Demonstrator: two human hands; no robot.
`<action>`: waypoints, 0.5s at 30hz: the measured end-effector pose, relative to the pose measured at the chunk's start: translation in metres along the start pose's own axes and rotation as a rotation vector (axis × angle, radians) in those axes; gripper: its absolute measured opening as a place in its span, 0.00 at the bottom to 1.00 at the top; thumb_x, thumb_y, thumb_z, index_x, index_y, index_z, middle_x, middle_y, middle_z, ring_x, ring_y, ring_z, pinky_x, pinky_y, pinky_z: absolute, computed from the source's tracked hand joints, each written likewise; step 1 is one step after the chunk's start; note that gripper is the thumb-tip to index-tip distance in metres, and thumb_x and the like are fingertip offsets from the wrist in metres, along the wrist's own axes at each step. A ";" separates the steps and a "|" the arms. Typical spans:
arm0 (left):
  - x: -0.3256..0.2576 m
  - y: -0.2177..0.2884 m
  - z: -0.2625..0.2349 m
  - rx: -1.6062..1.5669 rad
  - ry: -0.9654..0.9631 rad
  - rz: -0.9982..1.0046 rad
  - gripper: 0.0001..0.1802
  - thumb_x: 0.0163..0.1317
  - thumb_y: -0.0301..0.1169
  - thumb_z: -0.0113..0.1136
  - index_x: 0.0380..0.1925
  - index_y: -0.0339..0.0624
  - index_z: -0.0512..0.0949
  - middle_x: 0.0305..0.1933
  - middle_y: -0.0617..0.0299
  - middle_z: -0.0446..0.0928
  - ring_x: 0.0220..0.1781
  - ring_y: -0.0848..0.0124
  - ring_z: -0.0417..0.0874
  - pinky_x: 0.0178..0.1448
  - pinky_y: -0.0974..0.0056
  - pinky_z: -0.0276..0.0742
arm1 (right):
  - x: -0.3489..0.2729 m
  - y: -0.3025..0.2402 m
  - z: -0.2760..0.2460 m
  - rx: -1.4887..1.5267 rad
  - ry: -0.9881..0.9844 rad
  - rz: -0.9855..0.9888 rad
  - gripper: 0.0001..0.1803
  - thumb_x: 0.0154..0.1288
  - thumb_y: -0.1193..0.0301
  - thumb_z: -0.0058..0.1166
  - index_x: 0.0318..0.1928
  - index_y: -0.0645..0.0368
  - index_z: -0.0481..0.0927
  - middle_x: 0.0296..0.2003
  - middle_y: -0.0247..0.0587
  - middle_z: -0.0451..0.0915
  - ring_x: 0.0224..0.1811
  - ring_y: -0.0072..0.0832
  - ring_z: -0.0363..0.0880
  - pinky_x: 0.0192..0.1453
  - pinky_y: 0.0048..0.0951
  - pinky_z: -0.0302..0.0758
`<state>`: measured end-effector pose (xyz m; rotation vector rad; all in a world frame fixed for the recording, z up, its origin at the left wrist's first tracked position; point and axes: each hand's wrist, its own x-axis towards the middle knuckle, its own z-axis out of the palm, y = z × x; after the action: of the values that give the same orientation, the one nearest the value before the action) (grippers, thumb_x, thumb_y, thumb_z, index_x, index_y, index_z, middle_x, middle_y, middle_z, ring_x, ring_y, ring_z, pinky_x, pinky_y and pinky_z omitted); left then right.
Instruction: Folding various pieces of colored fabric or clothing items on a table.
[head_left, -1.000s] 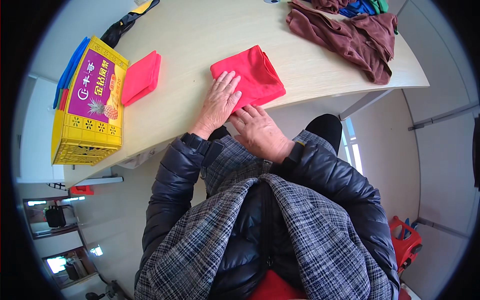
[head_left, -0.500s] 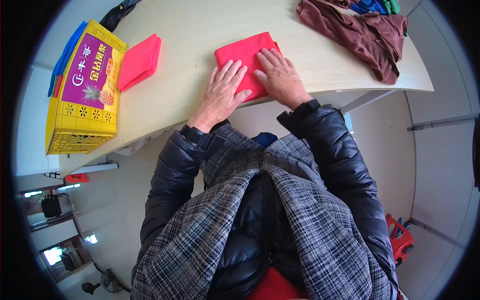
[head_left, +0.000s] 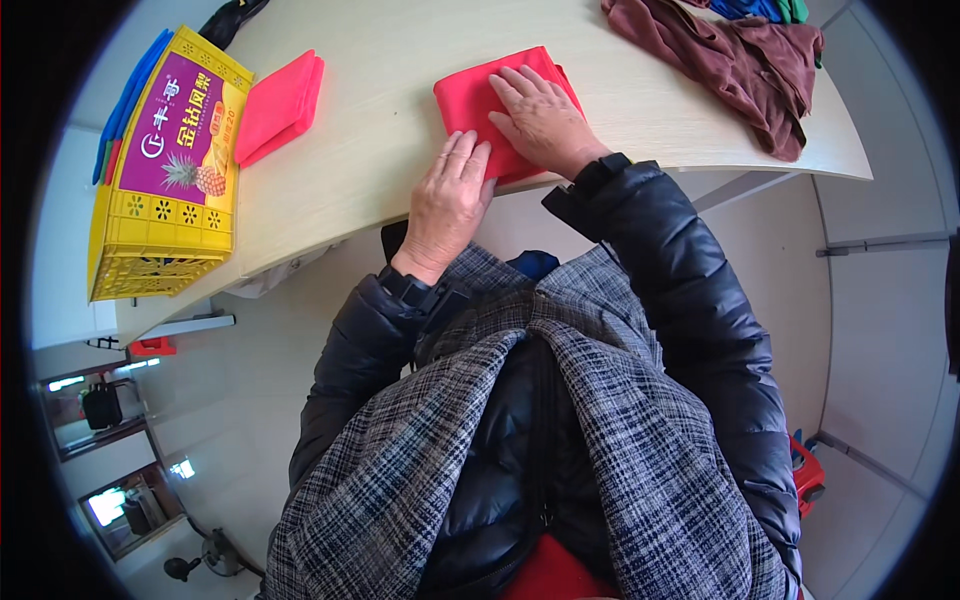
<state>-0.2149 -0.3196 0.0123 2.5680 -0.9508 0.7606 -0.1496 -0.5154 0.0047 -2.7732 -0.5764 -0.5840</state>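
Observation:
A folded red cloth (head_left: 462,92) lies near the front edge of the table, its layers showing along the right side. My right hand (head_left: 545,122) rests flat across its middle with fingers stretched out. At the cloth's lower left corner is my left hand (head_left: 449,205), fingers straight and their tips on the cloth, the thumb partly hidden at the front edge. Another folded red cloth (head_left: 278,108) lies farther left, beside a yellow plastic crate (head_left: 165,243).
The pale wooden table (head_left: 375,110) has a curved front edge. Blue and other coloured cloths (head_left: 130,105) show behind the crate's printed side. A crumpled brown cloth (head_left: 735,75) lies at the right, with blue fabric (head_left: 750,8) beyond it. A red stool (head_left: 808,478) stands low on the right.
My right hand has slid left and away from me over the cloth. My left hand has drawn back from its top to the near left corner.

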 end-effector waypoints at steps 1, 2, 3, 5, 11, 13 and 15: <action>0.000 0.000 0.001 0.004 -0.002 -0.004 0.25 0.58 0.26 0.69 0.58 0.37 0.77 0.64 0.49 0.77 0.66 0.52 0.78 0.66 0.56 0.78 | 0.000 0.000 0.006 0.014 -0.010 0.025 0.32 0.78 0.52 0.43 0.73 0.59 0.66 0.74 0.48 0.65 0.79 0.47 0.58 0.81 0.47 0.54; 0.001 0.001 0.002 0.022 -0.001 0.003 0.25 0.59 0.25 0.68 0.58 0.37 0.77 0.63 0.49 0.77 0.66 0.53 0.78 0.65 0.56 0.79 | 0.000 0.001 0.011 0.028 -0.020 0.051 0.32 0.78 0.52 0.43 0.73 0.59 0.67 0.75 0.48 0.64 0.79 0.47 0.58 0.81 0.48 0.54; 0.002 0.001 0.004 0.038 -0.002 0.011 0.25 0.59 0.25 0.68 0.58 0.37 0.77 0.62 0.49 0.77 0.66 0.53 0.78 0.65 0.56 0.79 | 0.001 0.005 0.015 0.032 -0.021 0.051 0.32 0.78 0.52 0.43 0.73 0.59 0.67 0.75 0.48 0.64 0.79 0.47 0.58 0.81 0.48 0.54; -0.001 -0.003 0.006 0.054 -0.008 0.012 0.25 0.59 0.25 0.68 0.58 0.37 0.77 0.61 0.48 0.77 0.66 0.53 0.78 0.64 0.56 0.80 | 0.001 0.006 0.012 0.027 -0.029 0.061 0.33 0.78 0.51 0.43 0.73 0.59 0.66 0.75 0.48 0.64 0.79 0.47 0.57 0.82 0.48 0.53; 0.001 -0.008 0.010 0.097 0.010 0.061 0.23 0.61 0.25 0.64 0.57 0.35 0.76 0.59 0.47 0.77 0.63 0.52 0.80 0.62 0.57 0.81 | 0.001 0.002 0.012 0.008 -0.053 0.061 0.33 0.79 0.51 0.43 0.74 0.58 0.65 0.75 0.50 0.64 0.80 0.46 0.56 0.82 0.44 0.53; 0.004 -0.007 0.010 0.113 0.002 0.067 0.23 0.61 0.25 0.62 0.57 0.34 0.76 0.59 0.47 0.76 0.62 0.52 0.80 0.62 0.57 0.81 | 0.000 0.000 0.011 -0.017 -0.046 0.087 0.33 0.79 0.50 0.42 0.74 0.57 0.65 0.75 0.49 0.63 0.80 0.46 0.55 0.82 0.44 0.52; 0.017 0.002 0.003 0.125 -0.007 -0.013 0.22 0.61 0.24 0.61 0.56 0.33 0.75 0.60 0.47 0.76 0.58 0.53 0.82 0.58 0.57 0.83 | -0.001 0.000 0.011 -0.030 -0.044 0.102 0.33 0.79 0.50 0.41 0.75 0.56 0.65 0.75 0.48 0.63 0.80 0.46 0.55 0.83 0.44 0.52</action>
<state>-0.2041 -0.3318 0.0196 2.6822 -0.9152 0.8325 -0.1471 -0.5120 -0.0058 -2.8302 -0.4358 -0.5148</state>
